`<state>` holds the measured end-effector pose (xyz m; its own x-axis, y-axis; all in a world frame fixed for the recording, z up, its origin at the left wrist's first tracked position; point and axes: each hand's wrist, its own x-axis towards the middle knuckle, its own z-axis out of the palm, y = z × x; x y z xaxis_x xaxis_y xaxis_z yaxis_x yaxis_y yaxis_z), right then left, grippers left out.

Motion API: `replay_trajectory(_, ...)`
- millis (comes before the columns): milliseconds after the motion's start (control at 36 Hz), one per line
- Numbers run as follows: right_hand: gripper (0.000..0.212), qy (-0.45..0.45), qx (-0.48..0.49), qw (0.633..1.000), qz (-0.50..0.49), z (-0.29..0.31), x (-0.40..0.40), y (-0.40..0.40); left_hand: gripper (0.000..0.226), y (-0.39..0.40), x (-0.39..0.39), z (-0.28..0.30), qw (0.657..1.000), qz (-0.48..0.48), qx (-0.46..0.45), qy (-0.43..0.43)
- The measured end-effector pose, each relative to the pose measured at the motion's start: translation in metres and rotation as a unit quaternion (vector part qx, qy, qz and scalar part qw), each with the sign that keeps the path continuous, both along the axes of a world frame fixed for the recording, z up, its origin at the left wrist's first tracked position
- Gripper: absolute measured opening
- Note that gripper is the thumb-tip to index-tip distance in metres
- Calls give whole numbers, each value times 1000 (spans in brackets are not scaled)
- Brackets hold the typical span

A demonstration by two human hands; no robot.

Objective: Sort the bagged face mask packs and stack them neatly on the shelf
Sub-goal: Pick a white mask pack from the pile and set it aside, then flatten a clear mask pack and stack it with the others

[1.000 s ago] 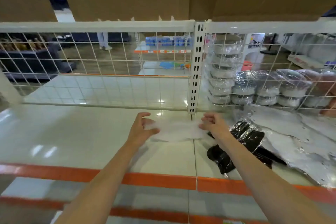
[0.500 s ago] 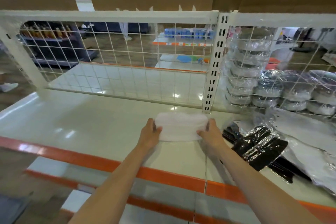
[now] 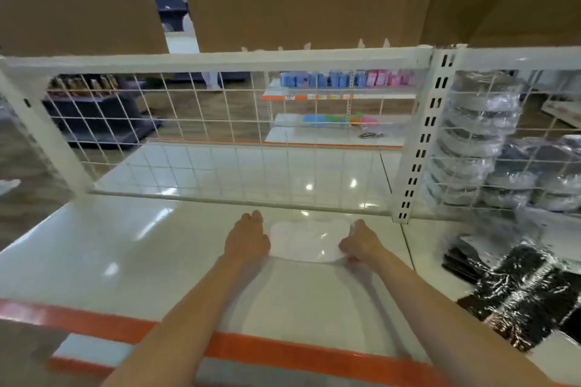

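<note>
The white mask pack (image 3: 309, 240) lies flat on the white shelf (image 3: 125, 248), near the wire mesh back (image 3: 220, 135) and just left of the slotted upright (image 3: 421, 141). The left hand (image 3: 246, 240) presses against its left edge with fingers mostly straight. The right hand (image 3: 360, 243) sits at its right edge, fingers curled, seemingly pinching the bag's corner, though blur makes that hard to confirm. To the right, well apart, black mask packs (image 3: 518, 302) lie in a loose heap on the same shelf.

The slick bag could slide on the glossy shelf if one hand pushes harder than the other, leaving the pack crooked as the base of a stack.

Compared with half a second ago, the pack sits farther back toward the mesh and lower on the surface, and the hands have moved forward with it.
</note>
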<state>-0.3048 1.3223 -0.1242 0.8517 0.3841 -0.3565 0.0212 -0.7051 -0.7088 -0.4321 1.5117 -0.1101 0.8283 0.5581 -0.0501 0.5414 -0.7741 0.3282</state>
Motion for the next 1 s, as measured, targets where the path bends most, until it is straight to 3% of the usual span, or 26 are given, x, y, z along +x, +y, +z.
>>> replay_trajectory(111, 49, -28, -40, 999, -22, -1, 2, 27, 31, 14, -3, 1, 978, -179, 29, 107)
replay_trajectory(250, 60, -80, -110, 990, -46, -3, -3, 34, 30, 16, 4, 5, 946, -273, 86, 154)
replay_trajectory(333, 68, -114, -149, 980, -63, -4, -4, 23, 29, 6, 16, 9, 929, -319, 122, 143)
replay_trajectory(444, 51, -139, -172, 974, -50, 1, -3, -5, 27, -20, 37, 12, 906, -372, 169, 107)
replay_trajectory(611, 40, -242, -318, 917, 3, 11, -15, -76, 28, -88, 68, 15, 865, -454, 201, 72)
replay_trajectory(722, 41, -273, -353, 895, 6, 17, -25, -130, 29, -141, 81, 20, 842, -497, 203, 57)
replay_trajectory(833, 44, -285, -333, 899, -18, 27, -32, -183, 32, -194, 87, 22, 837, -516, 178, 40)
replay_trajectory(1000, 38, -299, -311, 902, -28, 42, -41, -259, 35, -272, 98, 25, 861, -499, 98, 22)
